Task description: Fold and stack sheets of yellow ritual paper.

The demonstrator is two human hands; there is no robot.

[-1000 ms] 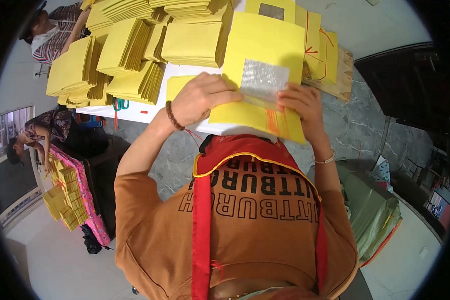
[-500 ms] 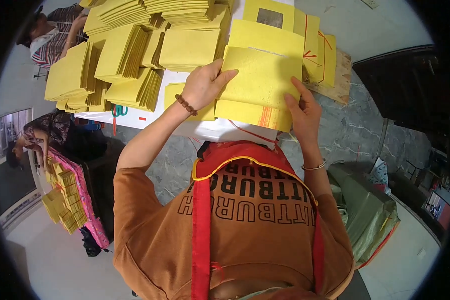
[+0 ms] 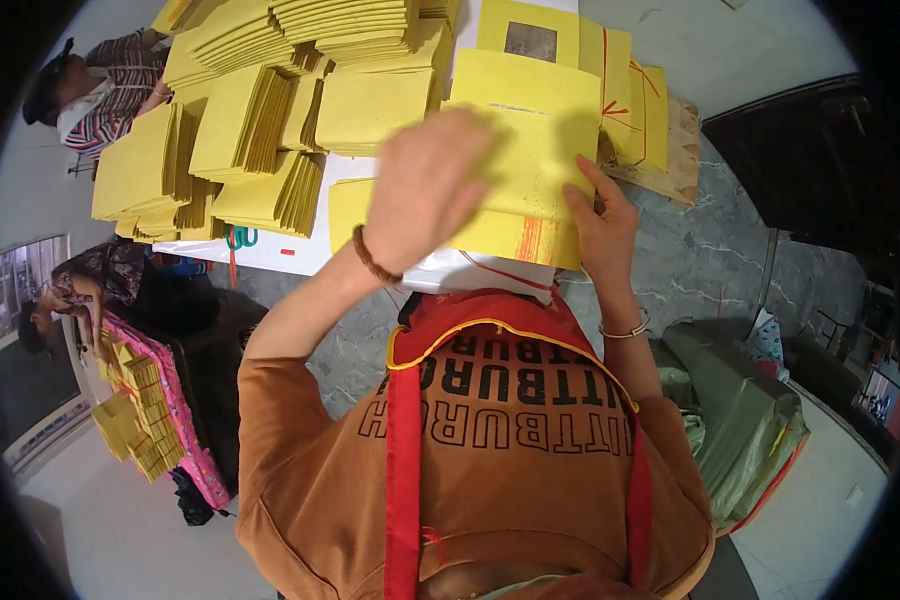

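A folded sheet of yellow paper [image 3: 530, 185] lies in front of me at the table's near edge, with an orange-red printed patch along its lower fold. My left hand [image 3: 430, 190] is over the left part of this paper, smeared by motion, so its fingers cannot be made out. My right hand [image 3: 605, 225] grips the right edge, thumb on top and the fingers along the side. Beyond the sheet, more yellow paper with a grey square patch [image 3: 530, 42] lies flat. Part of another yellow sheet [image 3: 350, 205] shows to the left of my left wrist.
Stacks of folded yellow paper [image 3: 375, 110] fill the table's left side. Bundles tied with red string [image 3: 625, 115] sit on a wooden board [image 3: 682, 150] at right. Green scissors [image 3: 240, 238] lie at the near left edge. Two people work at left; a green-covered pile [image 3: 735, 410] stands at right.
My left hand has lifted from the sheet's left edge and moved over the paper, blurring. My right hand keeps its place on the right edge.
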